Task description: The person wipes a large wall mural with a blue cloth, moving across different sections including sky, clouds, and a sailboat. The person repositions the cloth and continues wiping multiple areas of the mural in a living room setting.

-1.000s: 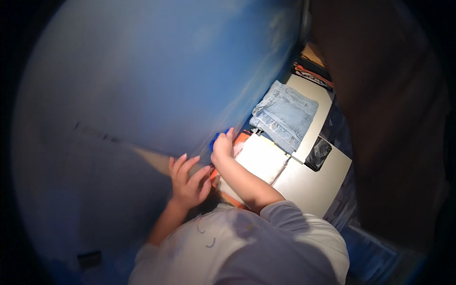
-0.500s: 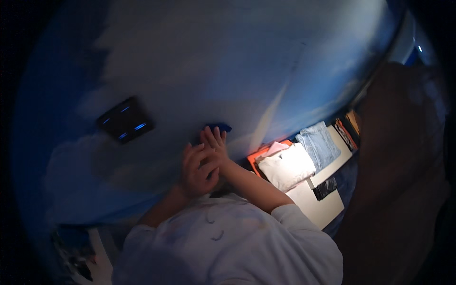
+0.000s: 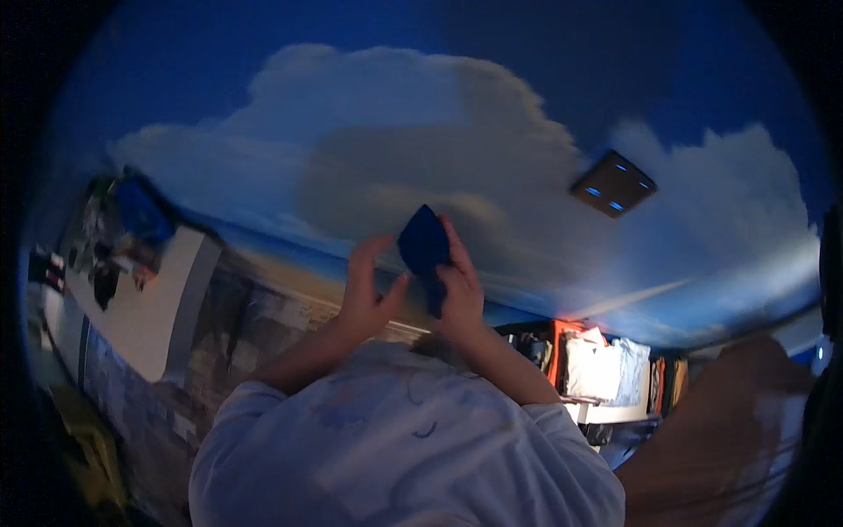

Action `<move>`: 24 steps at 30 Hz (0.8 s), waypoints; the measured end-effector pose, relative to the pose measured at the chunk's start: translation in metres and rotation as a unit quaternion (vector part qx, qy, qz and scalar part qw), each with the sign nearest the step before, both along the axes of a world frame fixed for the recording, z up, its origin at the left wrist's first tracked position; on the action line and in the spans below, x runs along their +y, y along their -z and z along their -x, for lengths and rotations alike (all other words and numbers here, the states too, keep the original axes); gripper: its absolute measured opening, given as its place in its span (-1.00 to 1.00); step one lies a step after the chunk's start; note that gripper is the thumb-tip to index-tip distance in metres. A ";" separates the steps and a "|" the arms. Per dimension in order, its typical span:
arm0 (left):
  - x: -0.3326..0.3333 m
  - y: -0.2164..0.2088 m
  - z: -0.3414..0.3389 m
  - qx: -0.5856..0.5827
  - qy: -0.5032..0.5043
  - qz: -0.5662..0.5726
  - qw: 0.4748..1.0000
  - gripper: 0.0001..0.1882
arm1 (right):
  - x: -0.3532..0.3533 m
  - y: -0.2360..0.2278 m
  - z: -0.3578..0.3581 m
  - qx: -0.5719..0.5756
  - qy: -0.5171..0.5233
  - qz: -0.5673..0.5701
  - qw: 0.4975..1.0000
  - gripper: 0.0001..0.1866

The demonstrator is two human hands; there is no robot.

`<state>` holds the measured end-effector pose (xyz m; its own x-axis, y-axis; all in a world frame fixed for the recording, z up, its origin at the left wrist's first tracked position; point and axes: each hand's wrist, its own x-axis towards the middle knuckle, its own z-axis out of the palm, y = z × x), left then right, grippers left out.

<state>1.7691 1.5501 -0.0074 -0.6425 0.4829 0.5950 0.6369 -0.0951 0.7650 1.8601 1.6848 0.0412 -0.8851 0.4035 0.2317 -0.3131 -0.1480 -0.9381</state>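
Centrally, a dark-blue cloth item (image 3: 424, 244) is held up by the right hand (image 3: 462, 294), clamped between thumb and fingers along its right edge. A pointed tip is shown at its top; a narrower part is let down toward the wrist. The left hand (image 3: 362, 285) is raised just beside it, thumb and fingers held apart; whether the cloth is touched by the left fingertips cannot be told. Both forearms are extended past a white shirt (image 3: 395, 448), worn by the person.

Beyond the hands, a wall (image 3: 386, 97) is painted with clouds. A dark square panel (image 3: 615, 183), marked by small blue lights, is seen to the upper right. At lower right, a white garment (image 3: 591, 371) is brightly lit on a pale shelf (image 3: 615, 413), flanked by orange cloth (image 3: 557, 351) and a light-blue garment (image 3: 631, 371). At left, a white table (image 3: 145, 325) is topped with mixed items, blurred.
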 end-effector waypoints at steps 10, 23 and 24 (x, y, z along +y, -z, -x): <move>-0.149 0.027 0.025 -0.326 -0.109 -0.135 0.929 -0.78 | -0.126 0.009 0.084 -0.130 -0.296 0.137 0.936 -0.34; -0.182 0.046 -0.058 -0.284 -0.446 -0.107 0.842 -0.82 | -0.163 0.073 0.128 -0.213 -0.492 -0.218 0.815 -0.72; -0.178 0.051 -0.067 -0.283 -0.470 -0.116 0.828 -0.81 | -0.166 0.074 0.127 -0.191 -0.512 -0.244 0.801 -0.74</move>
<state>1.8362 1.3720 -0.0585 -0.8777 -0.4731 0.0761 0.0583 0.0522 0.9969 1.7331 1.5188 -0.0330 -0.7388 -0.6350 -0.2259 0.0617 0.2700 -0.9609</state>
